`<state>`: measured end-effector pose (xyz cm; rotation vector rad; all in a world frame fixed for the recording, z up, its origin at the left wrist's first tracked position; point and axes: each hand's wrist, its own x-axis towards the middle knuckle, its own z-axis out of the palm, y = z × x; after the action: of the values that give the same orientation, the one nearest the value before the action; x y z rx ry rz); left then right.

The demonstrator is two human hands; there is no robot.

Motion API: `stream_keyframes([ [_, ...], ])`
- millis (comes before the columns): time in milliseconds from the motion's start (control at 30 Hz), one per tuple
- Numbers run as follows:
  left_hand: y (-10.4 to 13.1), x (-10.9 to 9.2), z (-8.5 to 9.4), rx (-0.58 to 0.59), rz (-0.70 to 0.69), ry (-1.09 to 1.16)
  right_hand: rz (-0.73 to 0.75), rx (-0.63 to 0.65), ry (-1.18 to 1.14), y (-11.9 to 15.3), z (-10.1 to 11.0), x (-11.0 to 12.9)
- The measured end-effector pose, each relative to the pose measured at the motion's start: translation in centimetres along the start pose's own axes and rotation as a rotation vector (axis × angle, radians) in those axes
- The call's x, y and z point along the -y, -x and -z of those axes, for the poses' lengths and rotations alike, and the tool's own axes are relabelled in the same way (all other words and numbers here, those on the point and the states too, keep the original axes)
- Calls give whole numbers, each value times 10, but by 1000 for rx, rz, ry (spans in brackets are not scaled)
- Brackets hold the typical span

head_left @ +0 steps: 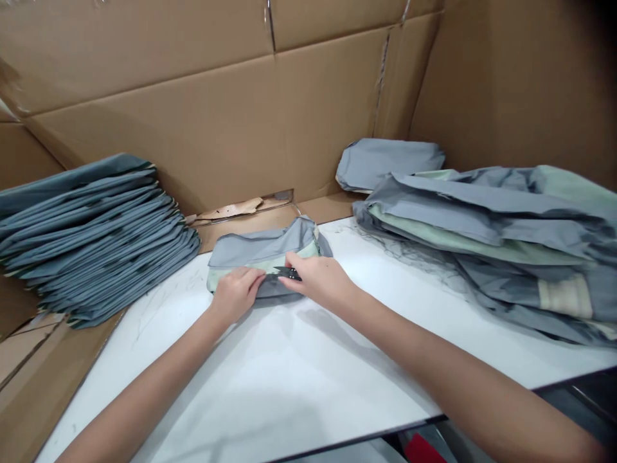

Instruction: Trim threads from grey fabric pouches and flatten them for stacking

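Observation:
A grey-blue and pale green sewn fabric piece [260,247] lies on the white table [270,379] in front of me. My left hand [236,292] pinches its near edge, fingers closed on the cloth. Small black thread snips [289,273] are gripped in my right hand [315,276], with the blades pointing left at the fabric edge close to my left fingertips. Whether a thread lies between the blades is too small to tell.
A tall stack of folded blue-grey fabric pieces [96,238] stands on the left. To the right lies a loose heap of grey and green fabric [482,225], with a folded grey piece [390,161] behind it. Cardboard walls [193,128] enclose the back and sides.

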<state>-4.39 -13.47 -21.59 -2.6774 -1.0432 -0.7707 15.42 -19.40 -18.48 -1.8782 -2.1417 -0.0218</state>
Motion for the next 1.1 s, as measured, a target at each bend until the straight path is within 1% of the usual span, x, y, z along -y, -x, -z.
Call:
stream_keyframes([
  [133, -14, -8, 13, 164, 225, 363, 122, -71, 28, -3, -5, -8],
  [233, -22, -6, 20, 262, 382, 591, 210, -111, 63, -4, -1, -14],
  [300, -24, -3, 23, 322, 446, 752, 279, -129, 101, -3, 4, -16],
  [400, -26, -1, 23, 378, 498, 899, 400, -89, 176, -1, 11, -16],
  [467, -25, -1, 20, 392, 513, 941, 433, -67, 213, -1, 13, -16],
  [567, -24, -1, 17, 403, 499, 983, 455, -97, 232, -2, 10, -18],
  [633, -24, 0, 16, 413, 452, 997, 501, -169, 236, -4, 6, -19],
  [733, -23, 0, 18, 446, 378, 1007, 593, -336, 253, -6, 0, -19],
  [833, -23, -1, 20, 474, 361, 1022, 651, -480, 267, -8, -2, -18],
  [900, -23, -1, 20, 480, 363, 1035, 670, -530, 267, -8, -3, -18],
  [967, -24, -1, 20, 481, 359, 1034, 678, -542, 260, -8, -2, -18],
  [1100, -23, -1, 20, 487, 335, 1011, 659, -481, 240, -8, -3, -19],
])
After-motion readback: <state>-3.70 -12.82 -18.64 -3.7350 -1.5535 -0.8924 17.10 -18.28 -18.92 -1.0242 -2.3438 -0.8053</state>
